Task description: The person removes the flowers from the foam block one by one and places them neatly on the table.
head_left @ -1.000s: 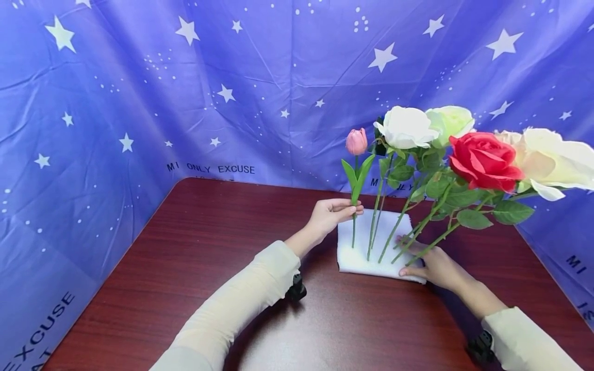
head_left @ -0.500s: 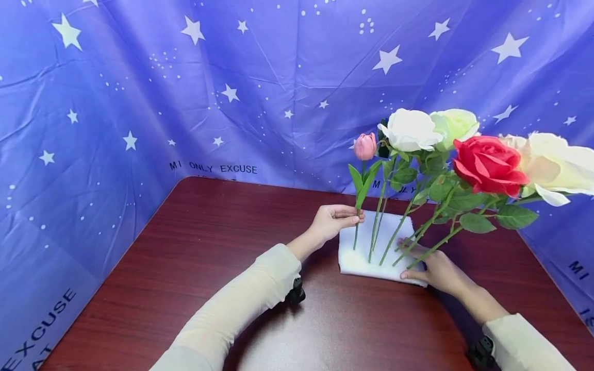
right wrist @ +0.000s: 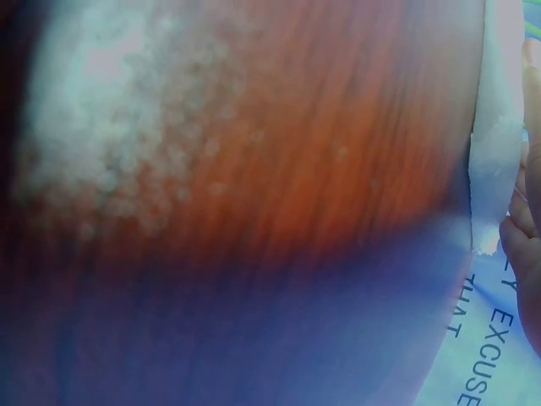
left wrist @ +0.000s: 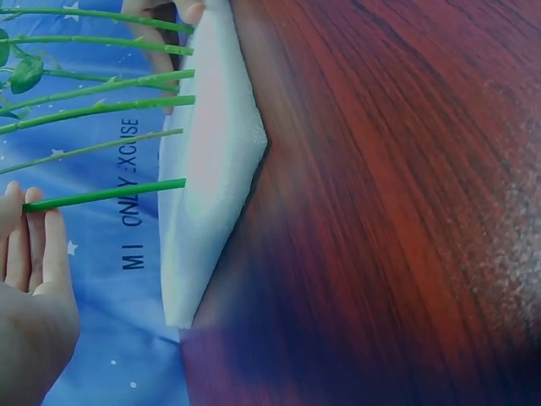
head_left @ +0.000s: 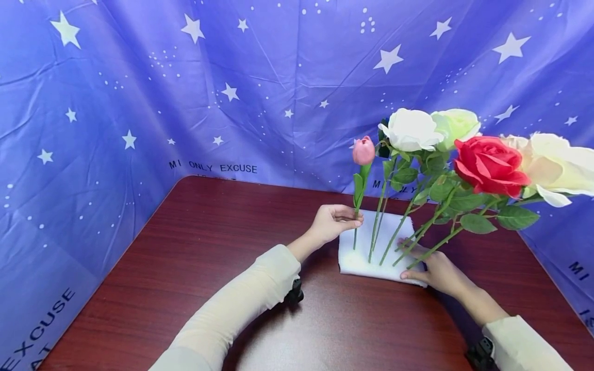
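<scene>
Left hand (head_left: 328,225) pinched the pink tulip (head_left: 363,151) by its stem; right hand (head_left: 441,269) lay spread on the white foam's (head_left: 350,264) right edge

In the head view, the right edge cut off the cream flower (head_left: 559,164), greenery (head_left: 403,176) covered part of the lettering (head_left: 376,184) behind, and how far the stem (head_left: 355,238) of the pink tulip (head_left: 364,150) entered the white pad (head_left: 351,264) could not be told. The left wrist view cropped the left hand (left wrist: 40,317) and lost the blooms (head_left: 492,167); the right wrist view blurred the tabletop (right wrist: 279,169) and trimmed the right hand (right wrist: 531,271).
</scene>
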`<state>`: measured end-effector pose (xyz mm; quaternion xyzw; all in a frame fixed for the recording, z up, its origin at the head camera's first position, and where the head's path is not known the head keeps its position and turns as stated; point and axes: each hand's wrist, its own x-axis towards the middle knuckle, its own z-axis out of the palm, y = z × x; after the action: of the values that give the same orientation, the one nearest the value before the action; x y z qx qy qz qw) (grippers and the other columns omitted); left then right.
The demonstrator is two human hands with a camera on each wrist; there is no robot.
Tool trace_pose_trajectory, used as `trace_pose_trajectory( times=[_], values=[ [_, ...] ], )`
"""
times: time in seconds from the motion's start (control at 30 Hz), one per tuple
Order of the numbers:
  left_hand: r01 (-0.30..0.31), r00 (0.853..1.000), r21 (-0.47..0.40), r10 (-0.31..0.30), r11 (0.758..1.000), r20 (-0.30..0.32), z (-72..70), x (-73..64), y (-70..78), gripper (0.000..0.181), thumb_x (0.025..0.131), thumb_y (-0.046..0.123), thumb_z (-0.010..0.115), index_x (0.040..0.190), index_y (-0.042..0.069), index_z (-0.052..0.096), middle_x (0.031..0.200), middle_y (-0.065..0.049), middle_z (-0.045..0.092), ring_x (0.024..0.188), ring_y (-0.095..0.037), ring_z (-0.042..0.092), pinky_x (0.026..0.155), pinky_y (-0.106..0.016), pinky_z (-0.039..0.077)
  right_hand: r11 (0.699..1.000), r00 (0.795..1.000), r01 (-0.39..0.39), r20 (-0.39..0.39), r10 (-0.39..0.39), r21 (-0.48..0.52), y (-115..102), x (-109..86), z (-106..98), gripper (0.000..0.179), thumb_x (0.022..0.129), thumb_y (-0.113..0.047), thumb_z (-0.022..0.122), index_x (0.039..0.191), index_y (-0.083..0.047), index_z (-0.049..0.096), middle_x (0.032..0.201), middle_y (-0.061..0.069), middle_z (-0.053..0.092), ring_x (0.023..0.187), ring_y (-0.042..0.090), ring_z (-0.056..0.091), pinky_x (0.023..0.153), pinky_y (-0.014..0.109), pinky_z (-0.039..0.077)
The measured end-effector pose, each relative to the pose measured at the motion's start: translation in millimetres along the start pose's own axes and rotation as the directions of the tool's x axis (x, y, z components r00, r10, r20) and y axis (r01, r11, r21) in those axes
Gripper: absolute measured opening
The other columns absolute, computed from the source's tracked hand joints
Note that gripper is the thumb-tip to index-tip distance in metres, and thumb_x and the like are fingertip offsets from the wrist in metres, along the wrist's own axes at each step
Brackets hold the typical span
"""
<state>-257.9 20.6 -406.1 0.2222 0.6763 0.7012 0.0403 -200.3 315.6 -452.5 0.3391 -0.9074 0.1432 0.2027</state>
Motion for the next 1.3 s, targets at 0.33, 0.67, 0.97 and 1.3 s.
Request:
trace_pose_trajectory(
  times=[0.33, 0.67, 0.97, 1.3],
  values=[
    [0.040, 0.998, -0.031, -0.041, 0.999, -0.044, -3.9, -2.0, -0.2, 0.024, 0.078, -0.005, 0.075, 0.101, -0.012, 0.070, 0.099, -0.030, 0.069, 0.091, -0.028, 0.074, 0.083, -0.027, 0.061, 0.999, 1.000, 0.015, -0.025, -0.013, 0.050, -0.1, -1.2, 0.7, 0.070, 0.058, -0.028, 0.086, 0.122, -0.007, 0.067, 0.117, 0.022, 0.067, 0.125, -0.022, 0.024, 0.095, -0.009, 0.028],
    [0.083, 0.995, -0.040, -0.085, 0.996, -0.050, -8.3, -0.6, -1.8, 0.025, 0.077, -0.004, 0.076, 0.101, -0.011, 0.071, 0.099, -0.029, 0.069, 0.092, -0.031, 0.073, 0.082, -0.028, 0.062, 0.999, 1.000, 0.011, -0.012, -0.011, 0.039, 1.6, -1.7, 1.8, 0.068, 0.059, -0.029, 0.086, 0.120, -0.007, 0.068, 0.119, 0.020, 0.068, 0.124, -0.011, 0.037, 0.094, -0.008, 0.031],
    [0.087, 0.994, -0.128, -0.095, 0.988, -0.052, -8.8, -1.5, 1.2, 0.022, 0.083, -0.003, 0.070, 0.103, -0.013, 0.069, 0.097, -0.026, 0.072, 0.088, -0.024, 0.075, 0.085, -0.031, 0.061, 0.999, 1.000, 0.001, -0.005, -0.001, 0.032, 2.1, -0.5, 0.9, 0.067, 0.059, -0.030, 0.086, 0.120, -0.008, 0.068, 0.120, 0.020, 0.067, 0.123, -0.008, 0.039, 0.094, -0.010, 0.028],
    [0.060, 0.995, -0.174, -0.073, 0.983, -0.069, -7.2, 0.8, 1.1, 0.023, 0.085, -0.007, 0.066, 0.105, -0.017, 0.066, 0.103, -0.034, 0.066, 0.089, -0.024, 0.074, 0.086, -0.033, 0.061, 0.999, 1.000, 0.001, -0.008, -0.001, 0.049, 2.2, 0.3, 1.9, 0.067, 0.060, -0.030, 0.086, 0.120, -0.007, 0.068, 0.120, 0.021, 0.067, 0.125, 0.001, 0.044, 0.097, -0.010, 0.025]
  ],
)
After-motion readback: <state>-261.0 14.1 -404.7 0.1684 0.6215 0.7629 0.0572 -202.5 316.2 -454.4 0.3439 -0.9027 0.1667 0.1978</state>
